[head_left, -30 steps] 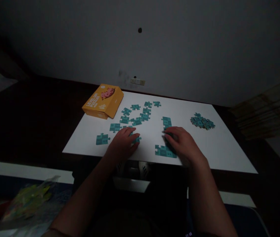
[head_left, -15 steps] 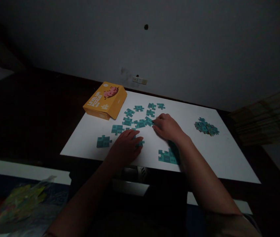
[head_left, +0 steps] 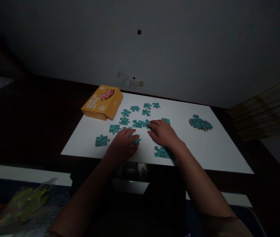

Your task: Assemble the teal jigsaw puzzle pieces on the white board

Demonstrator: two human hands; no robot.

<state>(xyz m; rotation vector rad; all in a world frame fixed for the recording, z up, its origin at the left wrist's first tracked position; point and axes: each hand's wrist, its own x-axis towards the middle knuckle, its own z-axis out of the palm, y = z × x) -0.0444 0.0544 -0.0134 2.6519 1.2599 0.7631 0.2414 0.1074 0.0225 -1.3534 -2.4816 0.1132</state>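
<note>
1. White bench (head_left: 219,154) sits by a dark wall, and blue puzzle pieces (head_left: 140,115) lie spread on it.
2. Left hand (head_left: 122,144) lies flat, fingers pressing a piece (head_left: 136,140).
3. Right hand (head_left: 163,133) lies flat too, fingertips touching a piece (head_left: 146,124).
4. Joined pieces (head_left: 161,152) lie just by the right wrist.
5. Orange box (head_left: 102,102) sits at the far left, and a small pile (head_left: 200,122) sits at the far right.
</note>
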